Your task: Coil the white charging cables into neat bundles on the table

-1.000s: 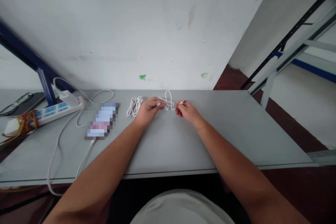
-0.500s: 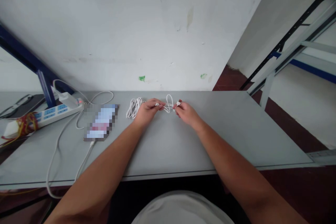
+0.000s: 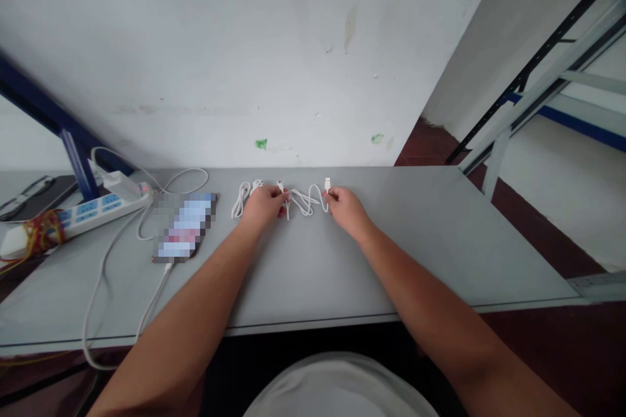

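Note:
A white USB cable lies loosely looped on the grey table between my hands. My right hand is closed on one end of it, with the flat USB plug pointing up toward the wall. The other end is pinched in my left hand, and its smaller plug sticks up past the fingertips. Just left of that hand, partly hidden behind it, rests a bundle of white cables.
On the left are a phone with blurred screen and a charging cable, and a white power strip with a plugged-in charger. The table meets a wall at the back. Metal shelving stands at right.
My hands have moved apart, the left one leftward. The cable loops between them have come down and spread on the table, and the USB plug now points upward.

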Demonstrator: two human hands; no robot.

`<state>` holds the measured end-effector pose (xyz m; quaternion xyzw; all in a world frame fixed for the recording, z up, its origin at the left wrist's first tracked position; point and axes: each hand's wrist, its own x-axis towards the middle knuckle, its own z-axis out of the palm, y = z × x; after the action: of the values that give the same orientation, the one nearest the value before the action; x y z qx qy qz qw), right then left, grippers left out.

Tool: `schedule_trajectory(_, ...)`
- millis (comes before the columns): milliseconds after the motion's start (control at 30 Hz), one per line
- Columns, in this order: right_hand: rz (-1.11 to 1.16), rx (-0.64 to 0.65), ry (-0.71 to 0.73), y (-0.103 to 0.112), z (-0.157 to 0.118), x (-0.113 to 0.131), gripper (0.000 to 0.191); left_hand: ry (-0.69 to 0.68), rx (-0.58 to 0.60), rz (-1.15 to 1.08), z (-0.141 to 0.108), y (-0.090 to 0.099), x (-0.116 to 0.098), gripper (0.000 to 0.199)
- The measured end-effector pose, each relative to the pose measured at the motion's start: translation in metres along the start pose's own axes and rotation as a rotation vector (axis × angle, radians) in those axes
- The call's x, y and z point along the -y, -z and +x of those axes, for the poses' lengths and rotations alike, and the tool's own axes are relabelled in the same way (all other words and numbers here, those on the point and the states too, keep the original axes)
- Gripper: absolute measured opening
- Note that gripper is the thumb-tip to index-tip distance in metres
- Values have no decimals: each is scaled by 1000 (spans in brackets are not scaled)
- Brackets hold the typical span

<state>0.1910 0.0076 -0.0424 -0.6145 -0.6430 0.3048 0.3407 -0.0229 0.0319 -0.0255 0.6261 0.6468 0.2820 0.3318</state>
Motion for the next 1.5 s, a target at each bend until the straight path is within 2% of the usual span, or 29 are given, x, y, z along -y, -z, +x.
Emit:
schedule_trajectory(100,-36,-88,4,-5,4,-3,19,15,12,92,-2,-1,-2,24)
schedule_trajectory(200,-82,-178,24,-8,7,-3,40,-14,-12,184,-4,-7,-3,27)
schedule_trajectory(233,-113,-180,44,-9,8,-2,41,-27,-30,223,-5,-9,-3,27)
schedule_trajectory(333,-241,-136,127,-10,10,-1,25,-66,-78,333,-5,-14,-2,27)
schedule_trajectory(433,-354,-81,144,-13,12,0,21,-105,-117,399,-4,-17,-2,24)
schedule_trajectory(567,-428,0,163,-21,10,7,19,-61,-119,422,-3,-22,-4,21)
schedule_trajectory(767,-309,111,272,-28,-6,25,17,-85,-132,340,1,-27,-3,22)
schedule_trajectory(967,-142,158,232,-30,-16,30,22,-95,-93,261,-1,-31,-5,21)
schedule_trajectory(1100,-149,133,223,-31,-19,32,24,-114,-56,183,-4,-35,-9,21)
schedule_trajectory(1233,-135,64,265,-31,-22,34,24,-164,-87,124,-5,-40,-10,19)
schedule_trajectory(1367,-51,5,323,-30,-25,36,35,-212,-136,-3,-8,-43,-11,18)
schedule_trajectory(1500,-32,-51,373,-30,-27,38,43,-237,-135,-156,-13,-42,-14,18)
